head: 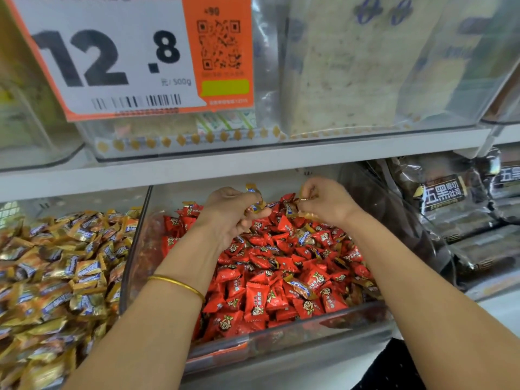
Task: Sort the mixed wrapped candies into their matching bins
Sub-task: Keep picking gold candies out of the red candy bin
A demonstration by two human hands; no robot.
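Note:
A clear plastic bin (281,337) in the middle holds a heap of red wrapped candies (254,299), with a few gold-and-blue candies (299,287) mixed in. Left of it, a second bin is piled with gold-and-blue candies (56,277). Both my hands reach to the back of the red bin. My left hand (233,212) grips several gold-and-blue candies (254,197), one poking up past its fingers. My right hand (323,201) pinches a gold wrapped candy (306,195) just above the red heap.
A white shelf board (253,160) runs right above my hands. It carries clear bins and a large 12.8 price card (112,57). Dark packaged goods (444,198) lie to the right. The clear divider wall (135,243) separates the two candy bins.

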